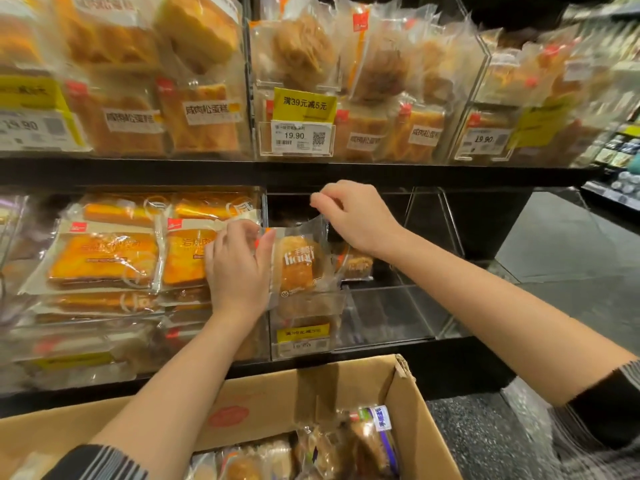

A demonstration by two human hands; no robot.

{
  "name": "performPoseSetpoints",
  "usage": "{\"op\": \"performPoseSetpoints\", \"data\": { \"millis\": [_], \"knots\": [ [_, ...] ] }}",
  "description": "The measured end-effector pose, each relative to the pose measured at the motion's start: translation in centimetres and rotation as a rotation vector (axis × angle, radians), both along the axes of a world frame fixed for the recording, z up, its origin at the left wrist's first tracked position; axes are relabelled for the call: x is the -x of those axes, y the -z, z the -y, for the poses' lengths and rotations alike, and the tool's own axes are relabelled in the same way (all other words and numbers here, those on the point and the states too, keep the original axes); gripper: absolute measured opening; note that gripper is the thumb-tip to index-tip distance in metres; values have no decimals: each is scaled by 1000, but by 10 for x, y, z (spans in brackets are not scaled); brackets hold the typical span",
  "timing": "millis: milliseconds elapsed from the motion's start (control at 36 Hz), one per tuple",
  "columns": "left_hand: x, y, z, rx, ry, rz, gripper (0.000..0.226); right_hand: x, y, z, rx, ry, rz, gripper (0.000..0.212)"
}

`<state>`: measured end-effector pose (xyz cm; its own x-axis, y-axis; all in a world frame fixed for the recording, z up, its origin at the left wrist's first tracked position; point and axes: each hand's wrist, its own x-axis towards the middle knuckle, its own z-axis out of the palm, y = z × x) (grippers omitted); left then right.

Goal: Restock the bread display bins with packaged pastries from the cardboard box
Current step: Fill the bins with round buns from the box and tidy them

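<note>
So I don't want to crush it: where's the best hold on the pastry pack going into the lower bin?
Take the pastry pack by its flat clear top seal, coming from above, as the right hand pinches it. It stands upright; the left hand steadies its side edge.

left hand (pixel 239 268) covers the left edge of the pastry pack (pixel 299 263). Lower price tag (pixel 302 337) at 6 o'clock of it: blurred, unreadable. Pack behind right hand (pixel 353 220) half hidden. Cardboard box (pixel 408 410) cut off at bottom edge; shelf packs at 9 o'clock smeared.
</note>
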<state>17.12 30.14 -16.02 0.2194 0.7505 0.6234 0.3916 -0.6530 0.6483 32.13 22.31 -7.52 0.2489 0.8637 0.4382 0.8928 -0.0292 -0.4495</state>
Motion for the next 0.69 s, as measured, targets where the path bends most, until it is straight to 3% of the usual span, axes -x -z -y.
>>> {"op": "performPoseSetpoints", "data": {
  "millis": [139,250,361,472,528,639,694],
  "knots": [
    [0,-1,2,-12,0,-29,38,17,-17,-9,439,-183,333,56],
    [1,0,2,-29,11,-21,38,21,-25,-17,576,-203,205,39],
    [4,2,3,-113,45,-41,48,13,-37,-15,580,-189,232,31],
    [1,1,4,-111,43,-72,36,-18,-40,2,500,-50,268,43],
    [0,1,5,-122,16,-107,29,-37,-31,12,427,59,290,46],
    [1,0,6,-147,-23,-127,25,-58,6,22,362,245,552,49],
    [1,-1,6,-147,-40,-157,22,-63,24,22,421,274,517,47]
  ]
}}
